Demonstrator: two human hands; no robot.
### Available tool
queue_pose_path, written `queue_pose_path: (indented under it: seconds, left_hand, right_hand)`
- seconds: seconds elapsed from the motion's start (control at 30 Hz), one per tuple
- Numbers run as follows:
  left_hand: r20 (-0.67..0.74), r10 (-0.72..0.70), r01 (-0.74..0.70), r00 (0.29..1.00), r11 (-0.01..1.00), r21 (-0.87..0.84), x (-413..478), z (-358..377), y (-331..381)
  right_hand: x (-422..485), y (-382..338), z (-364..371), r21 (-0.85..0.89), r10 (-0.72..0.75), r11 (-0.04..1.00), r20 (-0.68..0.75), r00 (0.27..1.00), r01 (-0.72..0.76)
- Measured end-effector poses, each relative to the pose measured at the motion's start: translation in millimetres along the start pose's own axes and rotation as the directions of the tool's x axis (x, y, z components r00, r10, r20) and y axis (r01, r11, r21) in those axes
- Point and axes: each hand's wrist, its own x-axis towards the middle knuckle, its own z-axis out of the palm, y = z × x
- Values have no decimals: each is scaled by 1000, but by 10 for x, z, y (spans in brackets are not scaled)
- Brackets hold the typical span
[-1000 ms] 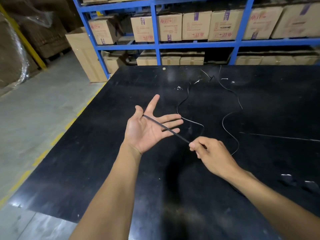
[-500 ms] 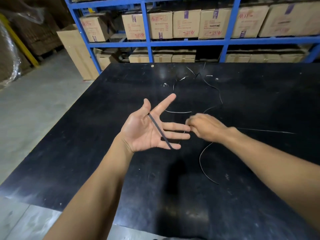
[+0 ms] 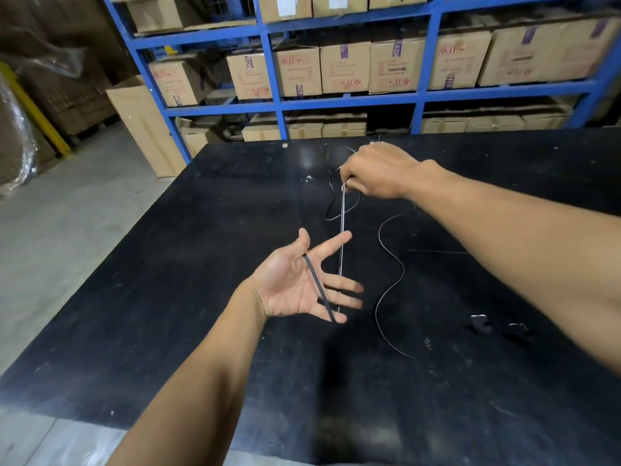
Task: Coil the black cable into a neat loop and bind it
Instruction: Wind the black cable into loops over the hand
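— Now that your right hand (image 3: 376, 171) has swung away from your palm and up toward the far edge of the table (image 3: 168, 297), what do you think you have gained?

— You have drawn the first long run of the black cable (image 3: 341, 227) taut. A moment ago your right hand sat close beside the left fingertips; now it is well apart from them, its fingers closed in a pinch on the cable, which runs straight from that pinch back to your left hand (image 3: 302, 284).

— And the left hand?

— It is palm up, fingers spread wide, not gripping. One stretch of cable lies across the palm from the base of your thumb to the little finger, and the taut run appears to pass behind your fingers. That reads as the first wrap forming, but only just.

— Where is the rest?

— Most of it lies loose on the table, snaking to the right of your left hand and curling under your right. No finished loop and no tie yet.

— What matters next?

— Probably that your open fingers keep the wrap from sliding off; nothing is clamping it.
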Motion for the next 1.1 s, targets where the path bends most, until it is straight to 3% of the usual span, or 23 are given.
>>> queue_pose_path:
  seconds: [0.3,0.63,0.9,1.1]
  left_hand:
    - [-257,144,-176,956,978,-108,-46,-156,192]
    - [-403,310,-372,861,925,-83,-268,-241,666]
    - [-377,409,-459,831,887,-51,-243,-253,834]
    - [-238,439,-465,866,883,-60,-203,-140,860]
  right_hand:
    - [-135,-275,-314,95,94,992,-123,988,-83]
    - [-520,-923,-77,378,201,911,-64,978,-163]
    - [-777,-1172,337,609,294,747,61,954,-269]
    - [-849,-1210,640,799,281,519,175,944,-303]
